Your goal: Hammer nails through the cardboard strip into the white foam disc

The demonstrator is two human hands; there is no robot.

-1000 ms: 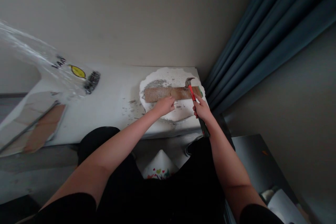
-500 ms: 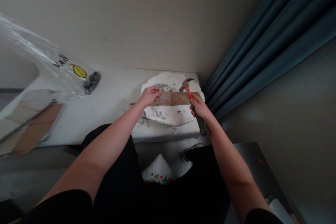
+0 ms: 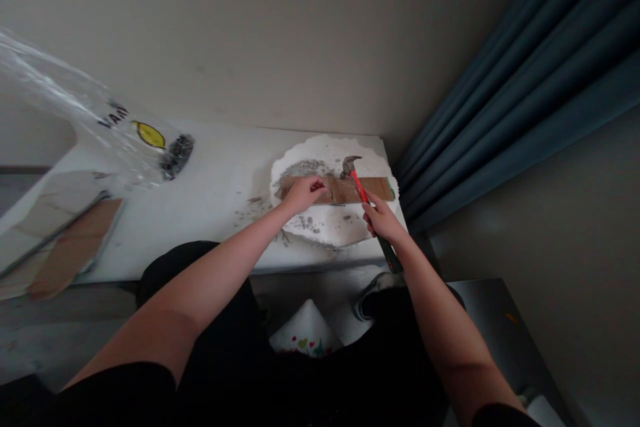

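Note:
My right hand (image 3: 382, 219) is wrapped round the red and dark green handle of a claw hammer (image 3: 358, 185). The hammer's metal head is over the brown strip (image 3: 373, 188), near its upper edge and right of my left hand. That strip lies across a white, ragged-edged slab (image 3: 345, 232) strewn with grey crumbs, and a crack runs across its middle. My left hand (image 3: 304, 193) rests over the strip's left part, its fingertips pinched together near the crack. Anything between those fingertips is too small to make out.
A clear plastic bag (image 3: 145, 137) with a lemon print and dark bits inside stands on the white table (image 3: 215, 180). Flat brown and pale pieces (image 3: 75, 250) lie at the left. A blue curtain (image 3: 505, 107) hangs at the right, and a white bag (image 3: 307, 330) sits below.
My left hand has moved right along the strip towards the crack, its fingers now pinched. The hammer head has dropped slightly, and the view has shifted a little.

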